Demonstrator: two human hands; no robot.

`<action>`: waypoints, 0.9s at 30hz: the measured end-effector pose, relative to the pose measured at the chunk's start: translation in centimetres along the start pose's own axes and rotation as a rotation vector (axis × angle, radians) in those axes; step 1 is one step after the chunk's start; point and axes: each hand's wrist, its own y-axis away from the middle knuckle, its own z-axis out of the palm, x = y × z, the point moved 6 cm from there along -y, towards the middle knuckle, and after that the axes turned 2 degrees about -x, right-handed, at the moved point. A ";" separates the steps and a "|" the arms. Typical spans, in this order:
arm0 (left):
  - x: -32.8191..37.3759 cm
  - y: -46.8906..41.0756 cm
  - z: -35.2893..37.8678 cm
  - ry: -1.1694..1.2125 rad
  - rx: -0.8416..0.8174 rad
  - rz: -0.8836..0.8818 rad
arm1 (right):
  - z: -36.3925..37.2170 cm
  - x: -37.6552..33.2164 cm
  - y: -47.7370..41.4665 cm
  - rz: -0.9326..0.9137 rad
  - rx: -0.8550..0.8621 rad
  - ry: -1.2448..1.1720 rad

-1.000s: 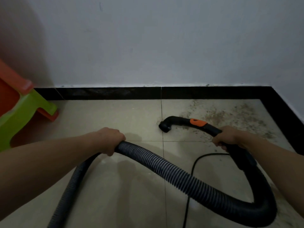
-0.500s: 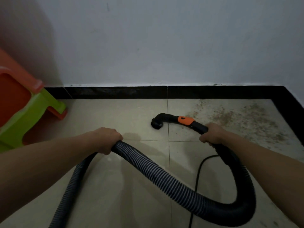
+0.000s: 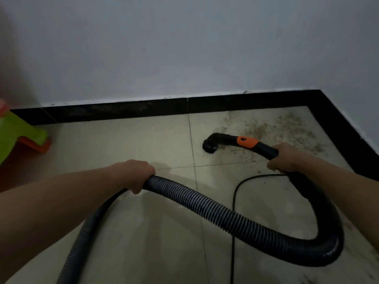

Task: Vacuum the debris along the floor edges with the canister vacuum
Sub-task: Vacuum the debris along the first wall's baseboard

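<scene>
The left hand (image 3: 135,173) grips the ribbed hose (image 3: 205,206) from above, its fingers (image 3: 147,168) clenched round it and holding that stretch off the floor (image 3: 123,144). The right hand (image 3: 285,157) grasps the black handle tube just behind the orange collar (image 3: 246,142). The nozzle (image 3: 209,145) is mouth-down on the tile, at the near left fringe of the debris (image 3: 287,128). That debris is a brownish scatter spreading over the right-hand tile toward the corner, where the black skirting (image 3: 123,110) turns. The tile to the left of the grout line looks largely free of grit along the wall, so that stretch seems done. The corner patch looks barely started, and most of it lies between the nozzle and the skirting, so I judge the bulk of the work is left. The hose loops behind the right arm, a thin power cord (image 3: 235,191) trails under it, and a green and orange stool (image 3: 18,134) stands at far left. The canister is out of view.
</scene>
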 end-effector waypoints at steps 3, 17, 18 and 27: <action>1.7 -1.4 0.2 0.004 -0.036 0.063 | -0.4 3.4 1.7 0.069 -0.098 -0.038; 4.8 -1.0 -1.1 -0.016 -0.016 0.145 | 0.0 2.9 4.6 0.005 -0.029 0.046; 4.1 -0.7 -1.2 -0.020 -0.013 0.126 | 0.9 2.1 4.4 -0.017 -0.015 0.031; 1.6 0.6 -1.3 -0.040 -0.006 0.035 | 2.4 0.0 2.5 -0.070 0.063 0.020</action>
